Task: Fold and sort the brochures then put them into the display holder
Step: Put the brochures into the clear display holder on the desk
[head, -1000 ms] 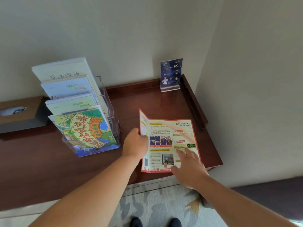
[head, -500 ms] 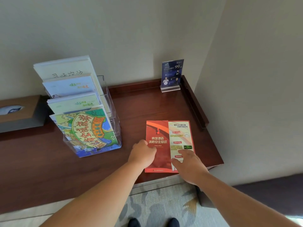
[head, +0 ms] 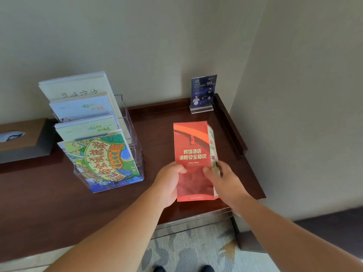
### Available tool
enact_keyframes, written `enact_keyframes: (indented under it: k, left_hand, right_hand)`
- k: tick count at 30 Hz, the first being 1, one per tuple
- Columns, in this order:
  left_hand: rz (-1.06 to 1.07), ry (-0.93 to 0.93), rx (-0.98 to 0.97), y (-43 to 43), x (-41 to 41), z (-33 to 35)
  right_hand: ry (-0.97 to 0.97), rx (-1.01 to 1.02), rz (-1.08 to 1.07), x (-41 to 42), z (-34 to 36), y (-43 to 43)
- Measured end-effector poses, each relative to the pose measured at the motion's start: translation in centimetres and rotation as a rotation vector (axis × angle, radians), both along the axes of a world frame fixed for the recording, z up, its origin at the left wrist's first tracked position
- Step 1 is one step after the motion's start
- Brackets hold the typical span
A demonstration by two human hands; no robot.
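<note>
A red brochure (head: 191, 146) with a red cover panel on top is held over the right part of the dark wooden table (head: 49, 203). My left hand (head: 170, 181) grips its lower left edge, thumb on the cover. My right hand (head: 225, 181) pinches the lower right side, where a cream inner panel stands partly folded along the right edge. To the left stands the clear display holder (head: 135, 154), its tiers filled with pale brochures and a colourful map brochure (head: 102, 160) in front.
A blue sign in an acrylic stand (head: 203, 94) sits at the back right corner. A brown tissue box (head: 21, 138) lies at far left. A raised rail (head: 229, 122) runs along the table's right side, and walls close the back and right.
The left panel was folded over, bringing the red cover on top. The cream right panel has since been raised towards the cover, and both hands now hold the brochure's lower edges.
</note>
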State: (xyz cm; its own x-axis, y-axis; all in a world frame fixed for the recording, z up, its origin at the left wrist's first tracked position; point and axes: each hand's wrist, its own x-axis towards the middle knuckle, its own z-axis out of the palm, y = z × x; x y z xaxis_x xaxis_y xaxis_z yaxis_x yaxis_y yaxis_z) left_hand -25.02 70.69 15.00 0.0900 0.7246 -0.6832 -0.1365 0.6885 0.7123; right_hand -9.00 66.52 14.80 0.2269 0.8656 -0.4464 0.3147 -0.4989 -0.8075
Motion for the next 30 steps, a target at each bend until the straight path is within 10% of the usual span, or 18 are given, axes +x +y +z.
enact_keyframes:
  k: [3,7,10,19,25,30]
  left_hand:
    - [-0.055,-0.013,0.055,0.1,0.3,1.0]
    - [-0.22,0.568,0.413,0.2,0.4,0.9]
    - [-0.191,0.585,0.407,0.2,0.4,-0.2]
    - [-0.509,1.143,0.41,-1.1,-0.3,-5.5]
    - [-0.719,1.166,0.858,3.5,2.2,-7.1]
    - [-0.93,1.276,0.837,5.9,4.5,-9.9]
  right_hand:
    - [0.287,0.032,-0.105,-0.3,1.1,1.4]
    - [0.383,0.0,-0.21,-1.0,1.4,2.1]
    - [0.409,-0.067,-0.211,-1.5,0.3,2.0]
    - [-0.629,-0.016,0.596,-0.5,-3.9,1.3]
    - [-0.734,0.096,0.688,-0.3,-5.0,3.1]
    - [-0.766,-0.002,0.768,0.5,-5.4,5.9]
